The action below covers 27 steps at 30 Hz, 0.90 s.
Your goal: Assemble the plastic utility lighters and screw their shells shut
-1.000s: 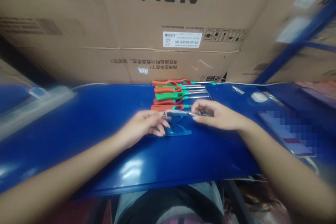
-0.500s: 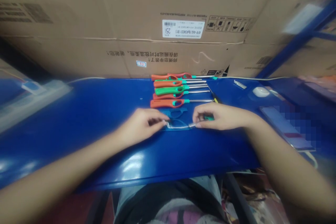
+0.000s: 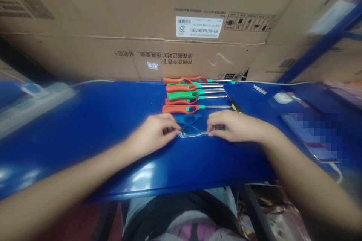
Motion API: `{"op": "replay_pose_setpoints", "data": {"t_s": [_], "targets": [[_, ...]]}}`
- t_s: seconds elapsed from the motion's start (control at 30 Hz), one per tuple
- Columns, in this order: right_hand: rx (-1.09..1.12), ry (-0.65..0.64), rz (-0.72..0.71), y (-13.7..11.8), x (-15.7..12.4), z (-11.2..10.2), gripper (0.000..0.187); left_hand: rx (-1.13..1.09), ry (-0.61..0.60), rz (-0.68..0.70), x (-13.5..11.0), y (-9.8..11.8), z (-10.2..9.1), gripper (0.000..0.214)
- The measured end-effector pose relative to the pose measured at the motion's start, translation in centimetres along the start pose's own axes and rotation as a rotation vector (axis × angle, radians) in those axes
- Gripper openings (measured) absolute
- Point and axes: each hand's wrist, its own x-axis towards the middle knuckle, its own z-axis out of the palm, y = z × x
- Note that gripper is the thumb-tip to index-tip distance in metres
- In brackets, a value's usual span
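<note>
My left hand (image 3: pixel 157 131) and my right hand (image 3: pixel 232 125) rest on the blue tabletop (image 3: pixel 113 120), fingers pinched together on the two ends of a blue lighter shell (image 3: pixel 189 124) with a thin white wire along its near edge. Just behind it lies a row of long-nosed gas lighters (image 3: pixel 186 96) with orange and green handles and metal tubes pointing right. What my right fingers pinch looks like a metal tube end with a bit of teal plastic.
Large brown cardboard boxes (image 3: pixel 169 26) stand right behind the table. A screwdriver (image 3: pixel 234 105) lies right of the lighters, a small metal piece (image 3: pixel 259 89) and a white round object (image 3: pixel 283 98) farther right. A pale tray (image 3: pixel 34 105) sits at the left.
Both hands have stayed on the blue shell, shifting it slightly on the table; the view has tilted, so the boxes and lighters sit a little higher in the picture.
</note>
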Motion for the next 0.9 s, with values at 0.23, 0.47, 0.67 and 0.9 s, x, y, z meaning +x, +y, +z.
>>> {"op": "replay_pose_setpoints", "data": {"t_s": [0.23,0.47,0.67,0.9], "targets": [[-0.295,0.002,0.043,-2.1,-0.3,0.1,0.014,0.033,0.011,-0.006,0.1,0.0,0.0,0.012],[-0.587,-0.054,0.091,-4.4,-0.1,1.0,0.020,0.022,0.039,-0.041,0.4,-0.2,0.3,0.011],[-0.649,-0.101,0.073,-5.3,0.3,1.5,0.021,0.008,0.049,-0.057,0.5,-0.5,0.4,0.010],[-0.680,-0.133,0.180,-6.4,0.7,2.1,0.021,0.033,0.039,-0.028,0.5,-0.6,0.2,0.013]]}}
